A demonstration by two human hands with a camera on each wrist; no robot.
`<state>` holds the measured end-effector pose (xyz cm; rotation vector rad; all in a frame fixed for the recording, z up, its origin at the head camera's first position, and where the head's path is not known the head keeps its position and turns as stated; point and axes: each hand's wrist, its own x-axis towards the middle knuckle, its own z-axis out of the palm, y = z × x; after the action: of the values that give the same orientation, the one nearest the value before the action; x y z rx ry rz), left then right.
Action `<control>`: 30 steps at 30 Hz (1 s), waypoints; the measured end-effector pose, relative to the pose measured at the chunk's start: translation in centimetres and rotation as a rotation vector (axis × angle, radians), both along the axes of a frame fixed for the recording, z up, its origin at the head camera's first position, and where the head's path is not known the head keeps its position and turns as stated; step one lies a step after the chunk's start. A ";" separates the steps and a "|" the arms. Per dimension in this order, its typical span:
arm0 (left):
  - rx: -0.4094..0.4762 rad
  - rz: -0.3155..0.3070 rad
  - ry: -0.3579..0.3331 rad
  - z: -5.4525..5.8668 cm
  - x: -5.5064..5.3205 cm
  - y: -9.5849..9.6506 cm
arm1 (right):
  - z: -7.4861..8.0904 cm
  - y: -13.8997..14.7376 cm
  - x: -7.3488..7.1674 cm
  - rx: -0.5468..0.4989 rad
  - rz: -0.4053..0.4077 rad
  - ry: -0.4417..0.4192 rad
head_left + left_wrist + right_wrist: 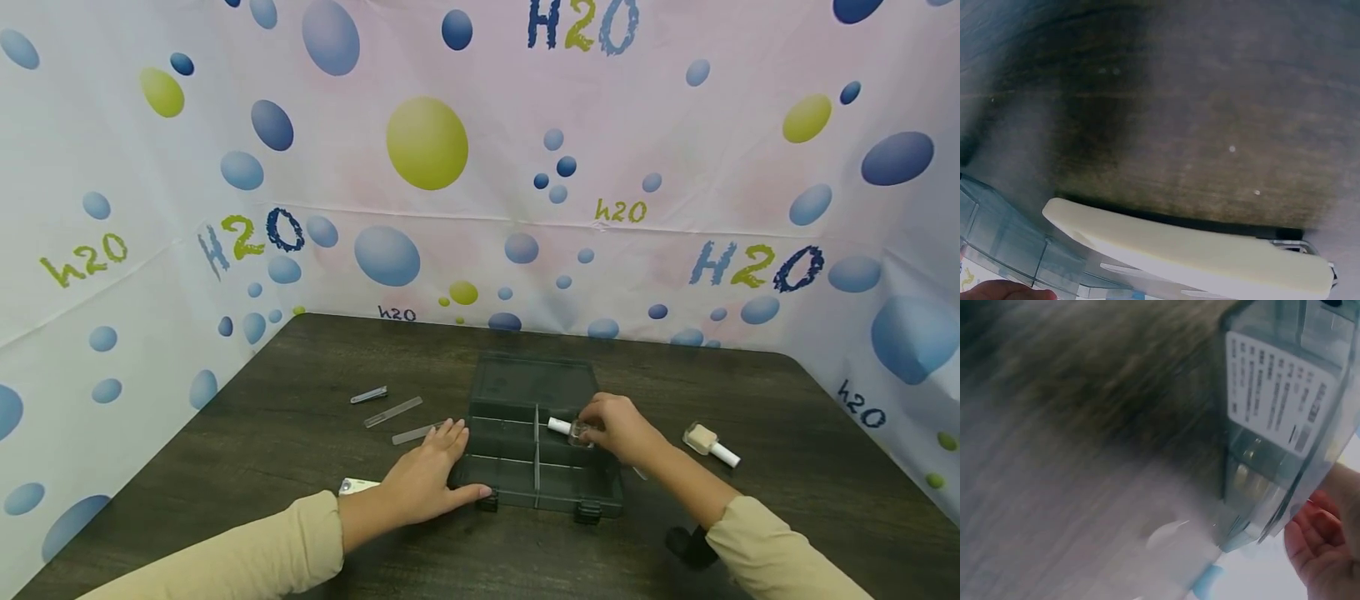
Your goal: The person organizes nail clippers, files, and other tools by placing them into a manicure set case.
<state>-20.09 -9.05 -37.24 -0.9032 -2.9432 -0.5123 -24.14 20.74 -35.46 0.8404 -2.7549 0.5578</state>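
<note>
A see-through dark grey divided box [537, 479] stands on the table with its lid [532, 379] laid back. My left hand [431, 471] rests with extended fingers on its left side, thumb at the front edge near a latch. My right hand [618, 429] pinches a clear nail polish bottle [579, 433] with a white cap, at the back right compartment; the cap points left. In the right wrist view, the hand [1325, 550] is beyond the box's labelled side [1279, 394], and its fingertips are partly hidden. A small hand part [1007, 291] shows in the left wrist view.
Left of the box lie a nail clipper [369, 395] and two clear strips, one of them this strip [393, 412]. A cream nail polish bottle [702, 440] lies at right. A pale object [356, 485] lies by my left wrist, a dark object [690, 547] by my right sleeve.
</note>
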 end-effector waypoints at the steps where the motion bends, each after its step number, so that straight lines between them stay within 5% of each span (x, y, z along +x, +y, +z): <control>1: 0.000 -0.001 0.001 0.0 0.0 0.0 | 0.0 0.2 0.1 -0.025 -0.010 0.015; 21: 0.007 0.007 -0.011 -0.1 0.0 0.2 | -1.1 6.6 3.3 -0.245 -0.305 0.394; 30: 0.017 0.007 -0.019 0.0 0.1 0.1 | -2.0 11.2 5.1 -0.212 -0.470 0.208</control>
<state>-20.02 -8.91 -37.21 -0.8904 -2.9527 -0.5481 -19.00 31.94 -37.44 0.1772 -2.5169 0.6099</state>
